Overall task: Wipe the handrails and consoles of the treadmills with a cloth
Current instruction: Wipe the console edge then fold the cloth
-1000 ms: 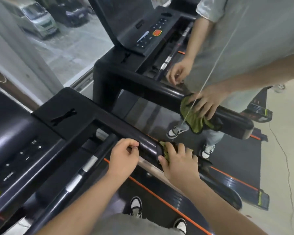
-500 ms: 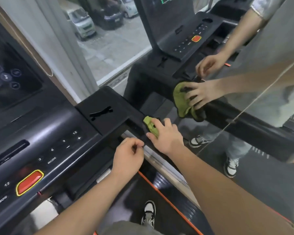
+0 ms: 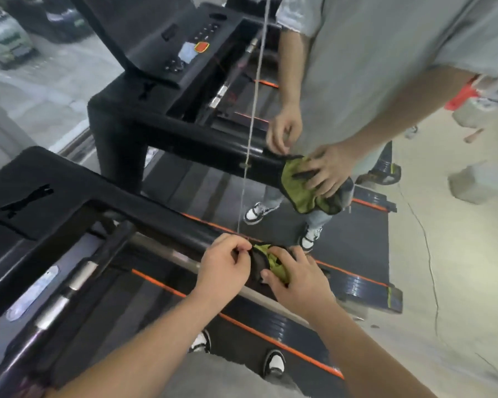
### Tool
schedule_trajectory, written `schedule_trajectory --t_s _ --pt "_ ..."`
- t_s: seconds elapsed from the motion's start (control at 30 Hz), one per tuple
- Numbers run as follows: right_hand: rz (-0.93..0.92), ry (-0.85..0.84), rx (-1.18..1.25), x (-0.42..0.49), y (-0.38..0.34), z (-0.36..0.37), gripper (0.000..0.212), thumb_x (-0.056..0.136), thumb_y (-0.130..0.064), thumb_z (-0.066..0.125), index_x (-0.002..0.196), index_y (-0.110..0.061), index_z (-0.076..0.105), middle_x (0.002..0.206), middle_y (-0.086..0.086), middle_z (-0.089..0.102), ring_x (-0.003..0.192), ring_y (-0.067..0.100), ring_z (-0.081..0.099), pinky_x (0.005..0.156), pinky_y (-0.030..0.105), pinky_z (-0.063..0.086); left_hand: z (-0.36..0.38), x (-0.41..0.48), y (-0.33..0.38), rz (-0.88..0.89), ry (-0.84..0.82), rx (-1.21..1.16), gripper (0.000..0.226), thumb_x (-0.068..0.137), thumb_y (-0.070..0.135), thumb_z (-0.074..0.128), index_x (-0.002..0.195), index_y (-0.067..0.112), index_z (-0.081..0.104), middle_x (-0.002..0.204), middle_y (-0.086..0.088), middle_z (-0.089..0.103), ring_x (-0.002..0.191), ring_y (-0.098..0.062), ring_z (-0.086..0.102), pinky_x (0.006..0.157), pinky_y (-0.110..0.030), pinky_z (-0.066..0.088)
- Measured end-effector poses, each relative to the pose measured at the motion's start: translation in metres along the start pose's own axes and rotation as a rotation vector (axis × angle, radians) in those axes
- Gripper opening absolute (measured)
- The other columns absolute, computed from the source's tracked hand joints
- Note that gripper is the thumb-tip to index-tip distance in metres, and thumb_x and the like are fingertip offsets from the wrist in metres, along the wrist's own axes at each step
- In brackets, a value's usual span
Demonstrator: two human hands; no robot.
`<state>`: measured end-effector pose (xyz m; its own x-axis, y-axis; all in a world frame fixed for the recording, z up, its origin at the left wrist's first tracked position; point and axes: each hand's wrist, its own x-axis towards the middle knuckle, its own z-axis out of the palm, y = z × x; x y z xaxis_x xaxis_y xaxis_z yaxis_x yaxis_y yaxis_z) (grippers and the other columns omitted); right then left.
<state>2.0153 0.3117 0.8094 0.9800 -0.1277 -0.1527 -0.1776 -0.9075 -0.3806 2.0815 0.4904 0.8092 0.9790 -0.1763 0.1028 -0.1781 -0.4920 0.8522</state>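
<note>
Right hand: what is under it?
Under the right hand lies a green cloth, pressed onto the black handrail. The hand covers most of the cloth and the rail beneath it.

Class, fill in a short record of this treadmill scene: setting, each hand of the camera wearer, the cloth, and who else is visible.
setting: treadmill handrail beside a mirror
left hand: curled on the handrail, pinching the cloth's edge
right hand: pressing the cloth onto the handrail
cloth: green, bunched under the fingers
others: only the person's mirror reflection
</note>
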Motion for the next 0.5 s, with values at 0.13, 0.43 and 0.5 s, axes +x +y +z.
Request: schedule_trajectory --t_s 0.13,0.43,0.5 --pt "0.079 0.026 0.141 -0.032 0.054 -0.011 0.048 0.091 -0.064 0.054 0.134 -0.043 0.054 0.121 -0.01 0.051 0.11 0.024 0.055 0.092 0.037 0.048 0.04 -0.024 0.02 0.032 -0.023 -0.003 0.025 0.079 0.003 0.065 0.085 0.026 0.072 0.088 0.013 0.065 0.074 -0.004 0.061 0.074 -0.028 0.053" --pt "0.251 0.171 0.47 -0.069 0.096 0.005 0.056 0.092 -0.058 0.058 0.139 -0.026 0.056 0.129 0.001 0.048 0.121 0.027 0.052 0.105 0.04 0.04 0.077 -0.09 0.029 -0.051 0.108 -0.056 0.02 0.081 0.004 0.061 0.085 0.019 0.073 0.087 0.011 0.065 0.072 -0.014 0.065 0.068 -0.03 0.052" --pt "0.308 0.215 0.52 -0.076 0.097 0.011 0.069 0.087 -0.069 0.047 0.138 -0.023 0.056 0.127 0.007 0.049 0.12 0.03 0.049 0.105 0.044 0.04 0.083 -0.109 0.03 -0.115 0.138 -0.062 0.021 0.082 0.003 0.062 0.084 0.02 0.073 0.086 0.012 0.066 0.074 -0.013 0.064 0.069 -0.026 0.052"
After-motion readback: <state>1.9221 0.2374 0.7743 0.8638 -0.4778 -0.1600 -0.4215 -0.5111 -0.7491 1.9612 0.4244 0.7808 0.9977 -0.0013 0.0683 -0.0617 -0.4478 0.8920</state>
